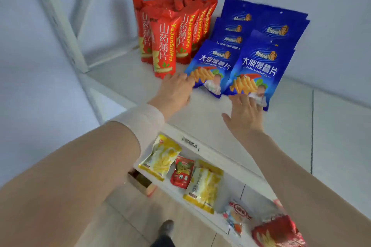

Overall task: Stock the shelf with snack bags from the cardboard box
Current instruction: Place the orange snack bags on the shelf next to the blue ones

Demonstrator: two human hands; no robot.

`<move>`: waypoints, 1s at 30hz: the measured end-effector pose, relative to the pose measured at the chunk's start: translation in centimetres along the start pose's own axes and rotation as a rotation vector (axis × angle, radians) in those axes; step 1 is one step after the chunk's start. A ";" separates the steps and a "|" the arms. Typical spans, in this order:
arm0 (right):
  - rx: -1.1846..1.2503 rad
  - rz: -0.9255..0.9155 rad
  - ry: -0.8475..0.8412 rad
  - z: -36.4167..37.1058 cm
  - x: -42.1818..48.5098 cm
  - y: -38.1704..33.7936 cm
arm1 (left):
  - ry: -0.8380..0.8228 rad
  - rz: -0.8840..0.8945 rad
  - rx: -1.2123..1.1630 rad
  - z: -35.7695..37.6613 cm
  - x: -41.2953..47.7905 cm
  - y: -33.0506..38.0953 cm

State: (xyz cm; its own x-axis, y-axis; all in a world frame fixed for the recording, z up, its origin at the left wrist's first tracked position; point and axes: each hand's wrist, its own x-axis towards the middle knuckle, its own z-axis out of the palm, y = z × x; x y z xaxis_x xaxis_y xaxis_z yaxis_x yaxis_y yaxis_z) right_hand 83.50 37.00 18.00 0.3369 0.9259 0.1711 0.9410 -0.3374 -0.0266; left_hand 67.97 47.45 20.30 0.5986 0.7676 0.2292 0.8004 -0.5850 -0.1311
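Two rows of blue snack bags lean on the white upper shelf [200, 118]. The front left blue bag [210, 66] and the front right blue bag [259, 70] stand side by side. My left hand [176, 90] rests flat at the left bag's lower left corner, fingers touching it. The spread fingertips of my right hand [246, 113] touch the bottom edge of the right bag. Neither hand grips a bag. A cluster of tall red snack bags [164, 46] stands to the left of the blue ones. Only a brown corner of the cardboard box [138, 181] shows, low under the shelf.
The lower shelf [228, 186] holds yellow bags [160, 156], a small red packet [181, 172] and other snacks. White shelf posts [66, 32] rise at the left. A wall stands behind. My shoe [165, 228] is on the wooden floor.
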 end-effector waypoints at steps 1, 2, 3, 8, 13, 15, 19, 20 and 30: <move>0.000 -0.059 -0.024 -0.1 -1.5 -1.5 | -0.043 -0.022 0.028 -0.3 -2.7 -0.5; 0.003 -0.114 -0.049 -0.1 -3.1 -3.0 | -0.087 -0.045 0.058 -0.6 -5.4 -1.2; -0.003 -0.171 -0.066 -0.2 -4.6 -4.7 | -0.124 -0.074 0.082 -0.9 -8.1 -2.1; -0.108 -0.470 -0.082 0.9 -12.2 -14.7 | -0.225 -0.305 0.095 -0.5 -22.7 -8.0; -0.127 -0.757 -0.113 2.8 -21.5 -25.6 | -0.341 -0.584 0.066 1.7 -39.2 -13.8; -0.105 -0.840 -0.158 4.0 -25.6 -29.9 | -0.378 -0.734 0.026 2.8 -46.5 -15.4; -0.148 -0.974 -0.255 6.6 -34.3 -39.1 | -0.458 -0.905 0.013 5.2 -62.2 -19.3; -0.123 -0.990 -0.271 7.5 -36.5 -41.2 | -0.500 -0.953 -0.011 5.9 -66.0 -20.1; -0.195 -0.993 -0.789 19.6 -54.0 -51.4 | -0.648 -1.473 -0.442 13.4 -89.3 -22.2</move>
State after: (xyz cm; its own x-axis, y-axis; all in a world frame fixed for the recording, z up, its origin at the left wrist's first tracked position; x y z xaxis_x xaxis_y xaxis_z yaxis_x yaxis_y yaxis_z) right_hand 17.57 7.65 -9.17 -0.5116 0.6202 -0.5947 0.8008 0.5950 -0.0683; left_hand -2.83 -4.60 -10.17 -0.6036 0.6005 -0.5245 0.6516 0.7506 0.1097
